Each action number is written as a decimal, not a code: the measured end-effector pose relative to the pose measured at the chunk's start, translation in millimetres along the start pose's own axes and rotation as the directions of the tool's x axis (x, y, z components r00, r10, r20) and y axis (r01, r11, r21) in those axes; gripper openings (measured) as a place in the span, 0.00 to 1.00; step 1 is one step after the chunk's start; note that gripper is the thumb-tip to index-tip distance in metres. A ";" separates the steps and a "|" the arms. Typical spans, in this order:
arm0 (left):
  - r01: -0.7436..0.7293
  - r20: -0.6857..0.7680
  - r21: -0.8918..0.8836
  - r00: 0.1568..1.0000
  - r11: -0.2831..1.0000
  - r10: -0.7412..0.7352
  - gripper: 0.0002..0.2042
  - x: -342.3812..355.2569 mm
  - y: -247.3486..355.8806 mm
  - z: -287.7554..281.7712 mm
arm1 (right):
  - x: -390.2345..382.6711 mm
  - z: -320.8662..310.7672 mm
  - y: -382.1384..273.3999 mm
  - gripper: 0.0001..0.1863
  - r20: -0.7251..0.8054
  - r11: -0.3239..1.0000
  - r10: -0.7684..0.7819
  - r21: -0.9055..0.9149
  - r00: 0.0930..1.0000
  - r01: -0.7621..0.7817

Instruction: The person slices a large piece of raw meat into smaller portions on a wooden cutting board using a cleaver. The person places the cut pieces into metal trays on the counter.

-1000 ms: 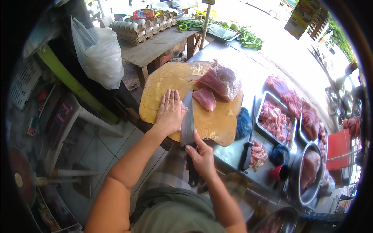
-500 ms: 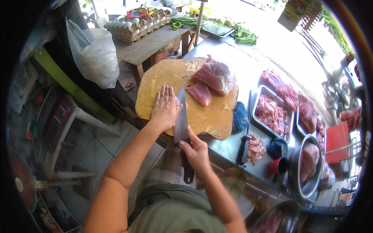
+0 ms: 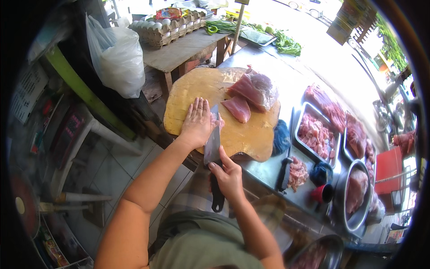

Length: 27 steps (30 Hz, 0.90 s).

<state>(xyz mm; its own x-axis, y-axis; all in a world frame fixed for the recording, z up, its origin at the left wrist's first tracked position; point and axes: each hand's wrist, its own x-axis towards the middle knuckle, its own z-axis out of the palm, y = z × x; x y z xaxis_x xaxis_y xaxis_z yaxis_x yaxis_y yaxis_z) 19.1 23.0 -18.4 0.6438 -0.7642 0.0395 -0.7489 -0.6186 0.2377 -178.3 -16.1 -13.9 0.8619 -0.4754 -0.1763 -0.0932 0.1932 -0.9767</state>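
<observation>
My right hand [image 3: 227, 177] grips the black handle of a broad kitchen knife [image 3: 212, 148], its blade pointing away from me across the near part of a thick wooden chopping board [image 3: 183, 94]. Flat on the board just left of the blade lies my left hand [image 3: 196, 125], fingers stretched out, pressing on meat mostly hidden under the palm. A small pink bit of that meat [image 3: 221, 122] shows at the blade. Farther right on the board rest a cut piece of raw meat [image 3: 237, 109] and a bigger chunk [image 3: 259, 89] behind it.
Right of the board, a metal table holds a tray of sliced meat [image 3: 316, 139], meat slabs [image 3: 324, 105], a second knife [image 3: 283, 175], meat scraps [image 3: 297, 174], a red cup [image 3: 321, 192] and a metal basin [image 3: 349, 215]. Egg trays [image 3: 168, 31] and a white plastic bag [image 3: 118, 62] stand far left.
The view has shifted slightly, moving the scene rightward. Beside the blade, more of the small meat piece now shows on its right. My left hand still lies flat, and my right still holds the knife.
</observation>
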 end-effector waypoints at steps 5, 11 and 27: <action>-0.015 0.014 0.002 1.000 1.000 0.014 0.42 -2.9 -0.5 -0.1 | -13.8 0.8 -5.1 0.36 0.005 0.987 0.119 0.105 0.993 -0.119; 0.006 0.027 0.009 1.000 1.000 -0.006 0.44 0.4 -2.6 -0.5 | 9.1 15.5 -5.7 0.37 -0.024 0.990 0.107 0.096 0.994 -0.104; 0.051 0.109 0.088 0.992 0.995 -0.060 0.45 1.0 5.5 -9.3 | -35.9 4.0 -8.5 0.36 0.082 0.981 0.156 0.100 0.984 -0.163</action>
<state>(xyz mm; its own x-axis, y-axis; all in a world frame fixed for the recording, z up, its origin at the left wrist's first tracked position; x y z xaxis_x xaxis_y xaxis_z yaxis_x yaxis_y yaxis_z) 17.1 20.6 -8.0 0.6669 -0.7407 -0.0806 -0.7261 -0.6704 0.1527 -206.4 2.8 1.2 0.8748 -0.3676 -0.3154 -0.1822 0.3535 -0.9175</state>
